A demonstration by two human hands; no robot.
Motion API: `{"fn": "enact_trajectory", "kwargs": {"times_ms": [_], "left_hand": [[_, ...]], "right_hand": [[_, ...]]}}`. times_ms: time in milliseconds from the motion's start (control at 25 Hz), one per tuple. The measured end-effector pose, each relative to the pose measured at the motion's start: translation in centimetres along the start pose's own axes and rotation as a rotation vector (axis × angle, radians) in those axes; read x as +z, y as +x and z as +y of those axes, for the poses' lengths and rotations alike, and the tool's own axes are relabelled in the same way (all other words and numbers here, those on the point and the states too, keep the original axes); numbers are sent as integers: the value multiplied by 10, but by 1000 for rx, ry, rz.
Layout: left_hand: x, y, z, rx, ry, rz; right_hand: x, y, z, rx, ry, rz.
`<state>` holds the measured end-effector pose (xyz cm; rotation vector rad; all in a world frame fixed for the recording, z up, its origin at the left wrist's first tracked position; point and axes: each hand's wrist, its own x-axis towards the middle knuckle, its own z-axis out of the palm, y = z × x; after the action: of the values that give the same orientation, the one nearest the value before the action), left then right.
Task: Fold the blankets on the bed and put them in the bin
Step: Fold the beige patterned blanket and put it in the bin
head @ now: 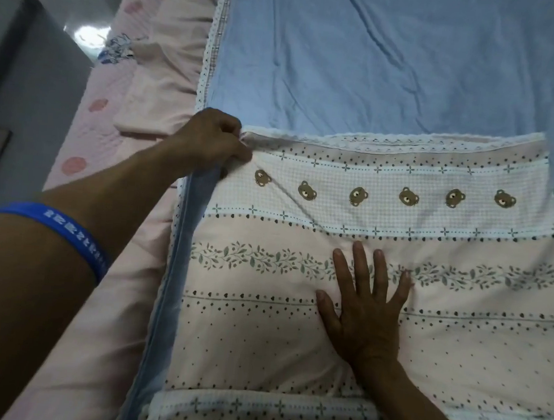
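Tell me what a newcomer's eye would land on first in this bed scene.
First, the folded flap of the patterned blanket in the lower middle, with its row of brown bear faces across a white checked band. Next, the two hands: the left hand pinches the flap's far-left corner, and the right hand presses flat on the leaf-print stripe. Beyond lies the blanket's plain blue underside, and a blue wristband rings the left forearm.

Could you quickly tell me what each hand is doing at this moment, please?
Left hand: fingers curled, pinching the folded blanket at its far left corner.
Right hand: open, pressed flat on the blanket.
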<state>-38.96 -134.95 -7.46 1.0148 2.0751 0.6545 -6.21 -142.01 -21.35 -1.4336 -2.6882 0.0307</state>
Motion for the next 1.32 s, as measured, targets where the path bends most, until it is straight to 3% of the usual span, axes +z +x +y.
{"fn": "enact_trajectory", "kwargs": {"times_ms": [120,240,360,440,520,600,640,720,760,840,880,920,1040,1080,1120,1200,1240,1320], "left_hand": [[12,-3,-7,-171,-255,1],[17,-1,-5,-129,-308,-22],[13,-9,1,-29,-143,-167],[8,-12,3,23,-96,-148],[-1,-2,-1,116,99,8],[-4,8,-2,154,608,334],[-2,6,-2,107,750,479],[18,-9,-3,190,722,599],[35,-24,-8,363,681,506],[77,-63,-44,706,842,102],[85,-79,-70,713,996,-23],[85,-87,-94,592,1080,-24],[76,-90,-111,25,961,269],[81,-97,-97,12,958,321],[90,-108,-83,129,956,362],[124,-150,-76,482,875,224],[138,-181,-84,541,847,78],[141,-214,-107,366,915,-137]], "right_hand": [[-1,0,1,5,17,-9],[-1,0,1,7,25,-1],[-1,1,0,7,26,9],[-1,0,1,9,28,6],[1,0,2,4,32,7],[2,0,2,6,18,14],[2,0,1,6,18,17],[3,1,3,-1,13,6],[2,1,2,-4,8,-8],[2,1,2,2,11,-19],[4,0,2,6,19,-16],[5,0,2,3,25,-12],[7,2,3,-6,30,-4],[6,1,4,-6,38,-15],[6,0,3,0,40,-30],[6,-3,-1,30,11,-56],[3,-1,-2,36,14,-78],[-11,7,3,22,119,-220]]}}
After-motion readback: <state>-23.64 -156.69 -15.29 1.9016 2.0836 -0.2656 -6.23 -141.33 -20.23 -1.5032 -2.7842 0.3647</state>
